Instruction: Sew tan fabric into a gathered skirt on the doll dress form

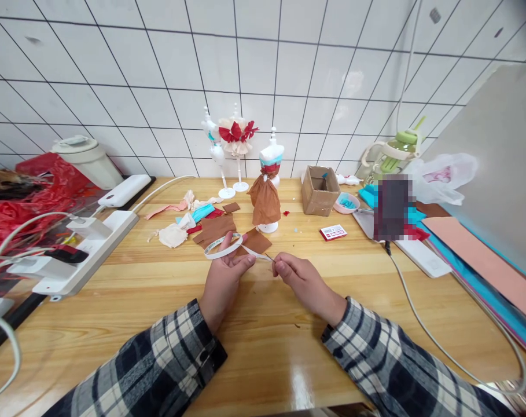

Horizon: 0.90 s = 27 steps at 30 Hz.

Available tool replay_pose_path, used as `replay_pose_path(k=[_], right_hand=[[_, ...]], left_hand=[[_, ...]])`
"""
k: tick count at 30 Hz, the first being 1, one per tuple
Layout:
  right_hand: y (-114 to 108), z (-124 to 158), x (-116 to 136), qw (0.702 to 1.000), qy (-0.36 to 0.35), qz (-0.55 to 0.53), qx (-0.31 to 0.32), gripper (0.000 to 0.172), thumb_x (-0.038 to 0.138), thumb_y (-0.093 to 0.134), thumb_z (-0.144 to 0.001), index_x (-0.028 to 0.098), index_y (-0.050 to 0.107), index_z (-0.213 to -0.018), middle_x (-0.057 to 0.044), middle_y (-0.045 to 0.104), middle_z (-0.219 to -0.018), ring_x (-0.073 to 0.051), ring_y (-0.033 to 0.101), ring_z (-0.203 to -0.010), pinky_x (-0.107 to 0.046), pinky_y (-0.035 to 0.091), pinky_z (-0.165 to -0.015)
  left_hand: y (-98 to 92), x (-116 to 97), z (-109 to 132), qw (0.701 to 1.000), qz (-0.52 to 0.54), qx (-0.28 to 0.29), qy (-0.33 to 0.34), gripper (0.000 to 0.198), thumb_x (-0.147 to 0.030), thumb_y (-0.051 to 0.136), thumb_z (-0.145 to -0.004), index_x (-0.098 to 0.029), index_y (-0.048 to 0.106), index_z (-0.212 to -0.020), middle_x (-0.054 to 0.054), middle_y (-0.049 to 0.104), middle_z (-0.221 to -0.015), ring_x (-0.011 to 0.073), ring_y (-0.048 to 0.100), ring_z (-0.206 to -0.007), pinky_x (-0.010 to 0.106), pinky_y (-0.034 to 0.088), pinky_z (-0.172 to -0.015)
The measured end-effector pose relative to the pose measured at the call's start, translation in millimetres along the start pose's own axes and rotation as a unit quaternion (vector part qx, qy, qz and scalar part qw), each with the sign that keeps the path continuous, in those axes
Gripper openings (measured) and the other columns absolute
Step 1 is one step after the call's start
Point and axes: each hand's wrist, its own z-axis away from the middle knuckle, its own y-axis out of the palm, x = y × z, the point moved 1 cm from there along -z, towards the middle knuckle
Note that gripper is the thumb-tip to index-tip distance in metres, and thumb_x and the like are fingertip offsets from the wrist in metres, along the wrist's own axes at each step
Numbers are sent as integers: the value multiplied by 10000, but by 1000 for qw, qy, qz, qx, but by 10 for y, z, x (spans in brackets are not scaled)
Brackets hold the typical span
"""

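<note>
My left hand (227, 275) is closed on a roll of narrow white tape (217, 253), its fingers through the ring. From the roll a short strip runs across to my right hand (296, 279), whose thumb and finger pinch at its end; a thin dark sliver shows there, too small to name. Pieces of brown crepe paper (214, 230) lie just beyond the roll. Behind them stands a small white dress form (271, 153) wearing a brown paper skirt (266, 202) under red and blue bands.
Two more dress forms (239, 147) stand against the tiled wall. Paper scraps (173, 234) lie left of centre. A cardboard box (320, 197), a bowl (346, 201) and a small printed box (333, 232) sit to the right. A power strip (87, 255) with cables occupies the left side.
</note>
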Motion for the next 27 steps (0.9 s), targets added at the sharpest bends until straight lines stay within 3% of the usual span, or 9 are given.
replay_pose_path(k=[3,6,15,27], right_hand=[[32,7,2,996,15,80,45,428,472,268,-982,210,538,-778,11,579,-694,-138,538,-667,-252,379,-642],[56,-3,-22,989,36,137,46,436,466,228,-991,218,528,-794,1,583,-701,-152,545,-670,-259,373,-649],[88,-18,-30,980,60,176,65,446,491,234,-984,216,525,-787,-8,599,-707,-151,524,-652,-252,321,-608],[55,-35,-63,978,78,192,36,413,506,294,-970,218,554,-830,-18,649,-756,-155,564,-691,-248,303,-600]], left_hand=[[-2,7,-4,1000,5,2,2,940,-154,764,-680,-314,259,-1456,80,479,-1421,91,643,-795,251,521,-804],[6,3,3,1000,13,8,-4,942,-140,764,-676,-327,266,-1454,68,474,-1425,84,638,-783,245,520,-793],[28,6,22,1000,27,13,-10,946,-129,763,-670,-316,269,-1454,80,509,-1393,96,624,-767,248,515,-764],[4,31,1,999,53,-1,-12,928,-101,758,-657,-331,306,-1434,67,481,-1420,81,618,-757,233,519,-754]])
